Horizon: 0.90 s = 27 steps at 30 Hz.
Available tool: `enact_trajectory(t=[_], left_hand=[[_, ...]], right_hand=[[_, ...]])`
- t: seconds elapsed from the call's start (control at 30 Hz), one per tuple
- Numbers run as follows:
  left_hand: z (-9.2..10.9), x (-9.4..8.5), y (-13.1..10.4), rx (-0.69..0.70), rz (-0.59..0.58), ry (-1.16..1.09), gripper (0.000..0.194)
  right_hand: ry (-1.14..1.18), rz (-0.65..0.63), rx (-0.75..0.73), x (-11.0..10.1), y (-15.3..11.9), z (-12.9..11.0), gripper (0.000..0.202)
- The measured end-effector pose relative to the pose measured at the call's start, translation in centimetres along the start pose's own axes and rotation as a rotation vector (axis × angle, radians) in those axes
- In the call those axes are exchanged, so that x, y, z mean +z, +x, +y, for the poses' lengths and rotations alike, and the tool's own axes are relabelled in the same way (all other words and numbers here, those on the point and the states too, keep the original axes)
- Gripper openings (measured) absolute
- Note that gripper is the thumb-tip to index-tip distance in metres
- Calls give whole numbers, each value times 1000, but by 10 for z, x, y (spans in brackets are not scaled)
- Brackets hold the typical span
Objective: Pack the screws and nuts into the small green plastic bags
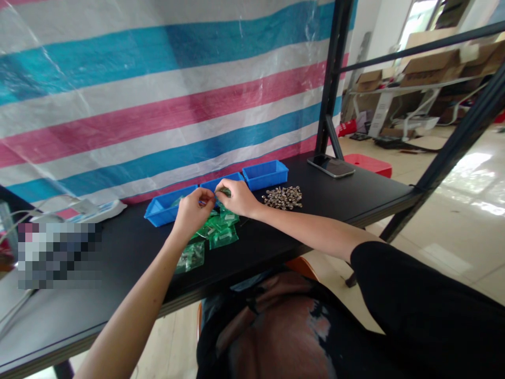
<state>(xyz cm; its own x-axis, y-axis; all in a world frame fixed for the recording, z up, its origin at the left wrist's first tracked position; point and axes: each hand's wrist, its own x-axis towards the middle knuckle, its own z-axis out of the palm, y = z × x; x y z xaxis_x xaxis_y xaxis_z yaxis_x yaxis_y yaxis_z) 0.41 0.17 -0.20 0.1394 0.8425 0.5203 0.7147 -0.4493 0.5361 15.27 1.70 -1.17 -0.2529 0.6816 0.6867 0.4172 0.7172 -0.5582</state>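
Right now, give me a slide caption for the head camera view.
Left hand and right hand close together over green packets, near blue trays and small shiny parts.

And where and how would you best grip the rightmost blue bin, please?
I'd pinch the rightmost blue bin by its right rim, from the right: it stands open-topped, its left end nearly meets the middle bin, and metal pieces lie in front.

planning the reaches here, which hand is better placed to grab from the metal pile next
Probably the right hand: it is nearer the pile of small metal parts, which lies on its side. The left hand is farther away, by the green bags.
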Motion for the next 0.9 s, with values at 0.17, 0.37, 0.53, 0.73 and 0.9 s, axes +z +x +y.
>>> enact_trajectory(t=[0.17,0.37,0.53,0.73,0.9], left_hand=[[0,0,0,12,4,13,15],[0,0,-1,14,-11,39,15],[2,0,-1,5,-6,77,13],[3,0,-1,3,-29,30,15],[2,-1,-1,15,-61,94,13]], right_hand=[[1,15,1,2,1,0,7],[-7,-10,22,2,1,-2,9],[-4,-14,16,2,0,-3,9],[-18,-43,-8,0,1,1,10],[-16,-113,29,-3,4,2,10]])
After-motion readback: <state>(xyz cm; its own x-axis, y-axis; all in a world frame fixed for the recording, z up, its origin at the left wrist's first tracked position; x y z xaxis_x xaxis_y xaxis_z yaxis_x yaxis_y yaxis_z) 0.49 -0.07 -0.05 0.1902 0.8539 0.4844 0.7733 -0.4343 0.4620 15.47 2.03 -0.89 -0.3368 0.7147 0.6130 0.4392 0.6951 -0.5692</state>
